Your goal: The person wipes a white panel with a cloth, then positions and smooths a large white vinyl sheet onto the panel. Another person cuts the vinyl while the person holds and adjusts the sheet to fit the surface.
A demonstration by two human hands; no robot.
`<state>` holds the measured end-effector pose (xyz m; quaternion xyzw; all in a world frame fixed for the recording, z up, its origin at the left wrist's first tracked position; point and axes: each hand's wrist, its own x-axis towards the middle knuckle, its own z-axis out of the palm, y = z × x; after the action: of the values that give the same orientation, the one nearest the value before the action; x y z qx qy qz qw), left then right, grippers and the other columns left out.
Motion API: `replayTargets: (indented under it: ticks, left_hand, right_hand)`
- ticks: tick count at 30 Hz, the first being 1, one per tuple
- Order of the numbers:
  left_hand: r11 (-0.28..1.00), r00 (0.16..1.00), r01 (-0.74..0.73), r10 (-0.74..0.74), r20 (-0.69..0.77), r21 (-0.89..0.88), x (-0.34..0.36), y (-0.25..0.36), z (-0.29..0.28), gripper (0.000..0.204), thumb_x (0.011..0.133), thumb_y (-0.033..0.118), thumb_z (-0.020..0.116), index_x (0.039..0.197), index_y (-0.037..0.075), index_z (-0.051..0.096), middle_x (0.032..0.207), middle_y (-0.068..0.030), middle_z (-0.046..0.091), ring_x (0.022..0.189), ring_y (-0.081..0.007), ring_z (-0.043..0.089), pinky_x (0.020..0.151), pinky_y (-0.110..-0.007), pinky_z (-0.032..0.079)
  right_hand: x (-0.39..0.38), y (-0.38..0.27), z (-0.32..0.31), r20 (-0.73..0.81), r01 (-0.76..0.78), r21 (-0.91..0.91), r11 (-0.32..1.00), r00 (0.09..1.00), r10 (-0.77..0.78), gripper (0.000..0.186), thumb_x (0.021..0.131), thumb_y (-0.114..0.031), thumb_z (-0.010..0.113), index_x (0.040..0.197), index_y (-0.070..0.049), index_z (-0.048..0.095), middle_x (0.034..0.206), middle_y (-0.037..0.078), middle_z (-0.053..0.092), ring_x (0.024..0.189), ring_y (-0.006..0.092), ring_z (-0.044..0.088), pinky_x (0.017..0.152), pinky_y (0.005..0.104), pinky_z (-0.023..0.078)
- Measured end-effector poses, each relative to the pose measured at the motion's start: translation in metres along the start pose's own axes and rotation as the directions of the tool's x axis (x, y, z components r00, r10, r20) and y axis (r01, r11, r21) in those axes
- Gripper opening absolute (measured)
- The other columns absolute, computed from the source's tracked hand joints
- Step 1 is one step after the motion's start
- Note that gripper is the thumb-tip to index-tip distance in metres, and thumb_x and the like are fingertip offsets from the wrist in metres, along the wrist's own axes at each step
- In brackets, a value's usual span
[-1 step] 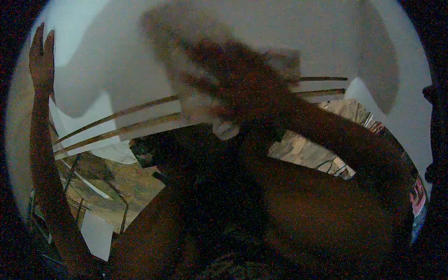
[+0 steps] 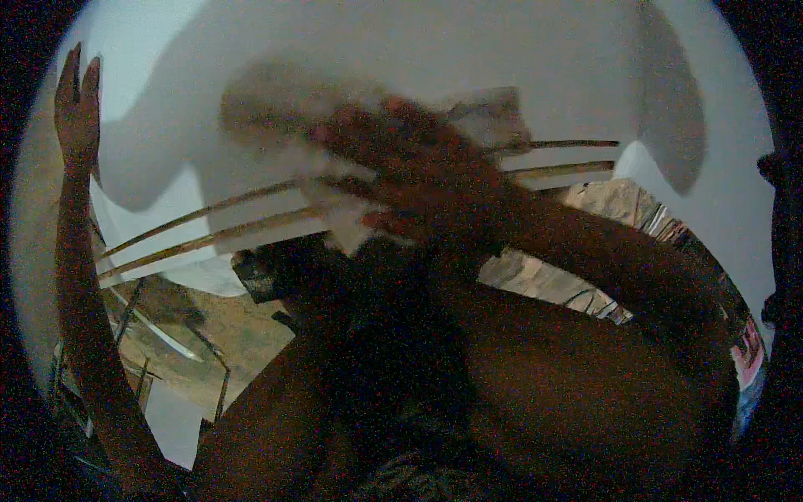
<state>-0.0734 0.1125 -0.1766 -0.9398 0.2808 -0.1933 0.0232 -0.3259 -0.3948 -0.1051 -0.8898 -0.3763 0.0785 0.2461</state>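
My right hand (image 2: 422,163) is spread over a pale cloth (image 2: 268,96) and presses it against a large white panel (image 2: 577,58). The hand and cloth are blurred by motion, and part of the cloth is hidden under the palm. Another fold of it sticks out past the far side of the hand. At the far left, my left hand (image 2: 78,117) rests along the panel's edge with its fingers stretched out, holding nothing. Two thin brown stripes (image 2: 201,241) run across the panel's lower part, passing behind the right hand.
Below the panel, a brownish floor (image 2: 251,335) shows at the left, with thin dark bars and a white flat piece (image 2: 174,422). A dark boxy object (image 2: 255,274) lies near my knee. My bent legs fill the lower middle. The light is dim.
My right hand and the cloth have shifted a little; the cloth's far end has swung left and down across the panel. The left hand stays nearly in place.
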Motion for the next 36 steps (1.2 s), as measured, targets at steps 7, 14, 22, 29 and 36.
replayTargets:
  ticks: [7, 14, 22, 29, 36]
  left_hand:
    - [0.981, 0.978, 0.194, -0.193, 0.077, -0.007, 0.015, 0.025, -0.011, 0.053, 0.107, 0.029, 0.055, 0.151, 0.001, 0.048, 0.157, -0.0209, 0.047, 0.147, -0.0368, 0.041, 0.124, -0.045, 0.028]
    - [0.939, 0.929, 0.334, -0.315, 0.194, -0.079, 0.037, 0.044, -0.035, 0.060, 0.103, 0.023, 0.060, 0.156, 0.004, 0.041, 0.162, -0.0172, 0.041, 0.152, -0.0361, 0.034, 0.125, -0.049, 0.024]
    - [0.914, 0.880, 0.405, -0.384, 0.280, -0.020, -0.007, 0.056, -0.039, 0.073, 0.103, 0.033, 0.057, 0.163, 0.004, 0.026, 0.170, -0.0193, 0.022, 0.157, -0.0381, 0.018, 0.127, -0.053, 0.011]
    - [0.935, 0.904, 0.228, -0.100, 0.415, -0.271, 0.068, 0.151, -0.067, 0.105, 0.090, 0.050, 0.066, 0.161, -0.007, 0.013, 0.168, -0.0325, 0.007, 0.158, -0.0453, 0.002, 0.126, -0.060, 0.000]
    - [0.887, 0.908, -0.043, 0.226, 0.352, -0.460, 0.091, 0.233, -0.070, 0.102, 0.092, 0.058, 0.064, 0.158, -0.009, 0.024, 0.167, -0.0340, 0.012, 0.157, -0.0470, 0.006, 0.126, -0.061, 0.003]
  right_hand:
    - [0.019, 0.064, -0.062, 0.163, -0.158, 0.174, 0.972, 0.978, 0.129, 0.056, 0.092, -0.029, 0.067, 0.146, -0.019, 0.057, 0.164, 0.011, 0.038, 0.151, 0.0332, 0.034, 0.125, 0.0533, 0.025]
    - [-0.061, 0.119, -0.088, -0.266, -0.877, -0.167, 0.451, 0.481, 0.836, 0.079, 0.090, -0.019, 0.064, 0.162, -0.013, 0.031, 0.162, 0.033, 0.025, 0.144, 0.0543, 0.033, 0.119, 0.0582, 0.030]
    - [-0.105, 0.034, -0.019, -0.014, -0.824, -0.222, 0.521, 0.537, 0.843, 0.086, 0.087, -0.039, 0.070, 0.160, -0.011, 0.034, 0.164, 0.037, 0.017, 0.151, 0.0544, 0.022, 0.125, 0.0598, 0.018]
    - [-0.115, 0.064, -0.035, -0.016, -0.634, -0.280, 0.721, 0.754, 0.657, 0.079, 0.095, -0.053, 0.058, 0.162, -0.017, 0.034, 0.163, 0.035, 0.023, 0.152, 0.0533, 0.020, 0.125, 0.0599, 0.016]
    - [-0.086, 0.143, -0.084, -0.237, -0.681, -0.297, 0.670, 0.732, 0.639, 0.073, 0.100, -0.049, 0.056, 0.163, -0.021, 0.030, 0.161, 0.033, 0.029, 0.148, 0.0515, 0.030, 0.123, 0.0596, 0.023]
